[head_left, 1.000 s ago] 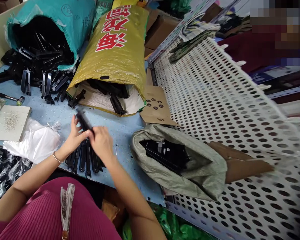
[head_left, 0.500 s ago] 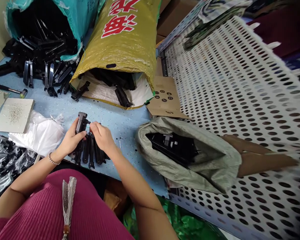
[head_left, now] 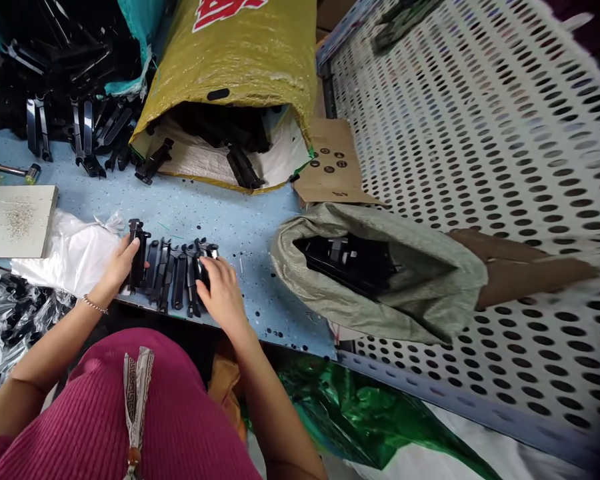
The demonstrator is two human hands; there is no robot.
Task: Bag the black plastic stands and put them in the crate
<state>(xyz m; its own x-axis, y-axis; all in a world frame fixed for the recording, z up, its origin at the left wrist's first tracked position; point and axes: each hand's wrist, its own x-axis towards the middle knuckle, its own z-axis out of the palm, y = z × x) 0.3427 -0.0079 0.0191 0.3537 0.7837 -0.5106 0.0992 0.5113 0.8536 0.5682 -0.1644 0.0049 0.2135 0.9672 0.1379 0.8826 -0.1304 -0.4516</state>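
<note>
Several black parts (head_left: 179, 277) lie side by side in a row near the front edge of the blue table (head_left: 260, 267). At the row's left end my left hand (head_left: 123, 263) is closed round a black part (head_left: 136, 233), its thumb on top. My right hand (head_left: 220, 287) is at the right end of the row, fingers curled over the last parts there, gripping a black part whose shape is mostly hidden under the fingers.
A yellow sack (head_left: 250, 67) and a teal sack (head_left: 133, 27) of black parts lie at the back. A grey-green sack (head_left: 410, 307) rests at right against a white perforated crate (head_left: 480, 133). At left are a white plastic bag (head_left: 75, 253), a square plate (head_left: 17, 220) and a hammer (head_left: 10, 169).
My hands have moved apart, the left one leftward with a black part, the right one to the row's right end. More of the row shows between them. The view has tilted downward.
</note>
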